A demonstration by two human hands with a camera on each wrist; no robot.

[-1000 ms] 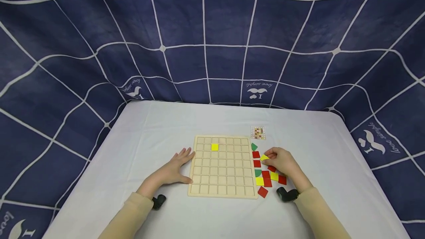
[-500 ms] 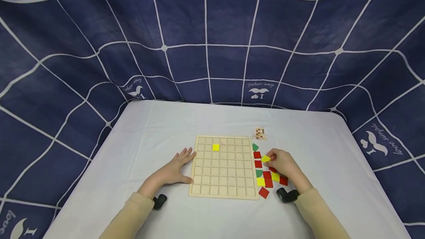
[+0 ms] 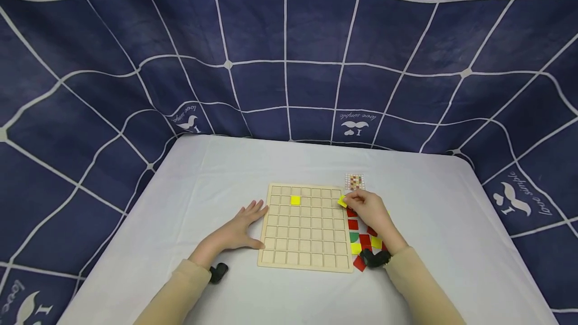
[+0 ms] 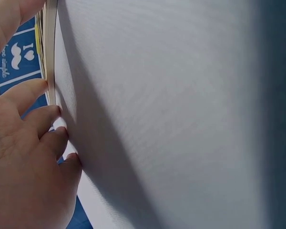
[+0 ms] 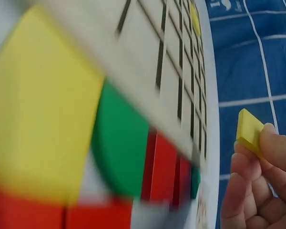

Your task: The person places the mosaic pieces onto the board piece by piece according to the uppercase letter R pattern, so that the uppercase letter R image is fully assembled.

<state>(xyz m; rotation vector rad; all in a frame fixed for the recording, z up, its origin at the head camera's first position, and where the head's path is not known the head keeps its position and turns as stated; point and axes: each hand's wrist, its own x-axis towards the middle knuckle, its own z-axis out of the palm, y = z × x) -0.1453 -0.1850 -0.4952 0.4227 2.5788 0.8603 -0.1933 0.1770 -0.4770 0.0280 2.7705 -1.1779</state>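
Observation:
My right hand point(image 3: 370, 210) pinches a yellow square tile point(image 3: 342, 201) between thumb and fingers, above the upper right edge of the wooden grid board point(image 3: 305, 234). In the right wrist view the held tile point(image 5: 249, 131) is tilted and clear of the board. One yellow tile point(image 3: 295, 200) lies in a cell of the board's second row from the top. Spread along the board's left edge is my left hand point(image 3: 237, 229); in the left wrist view its fingertips point(image 4: 57, 112) touch the board's side. The right hand and wrist hide part of the loose tiles.
Loose red tiles point(image 3: 352, 224), yellow tiles point(image 3: 356, 249) and a green rounded tile point(image 3: 354, 237) lie along the board's right side. A small printed pattern card point(image 3: 354, 181) lies behind the right hand. White cloth point(image 3: 253, 164) covers the table, with a blue curtain point(image 3: 311, 84) behind it.
The right hand has picked up the yellow tile from the loose pieces and carried it left and away from me to the board's edge. The left hand stays at the board's left edge.

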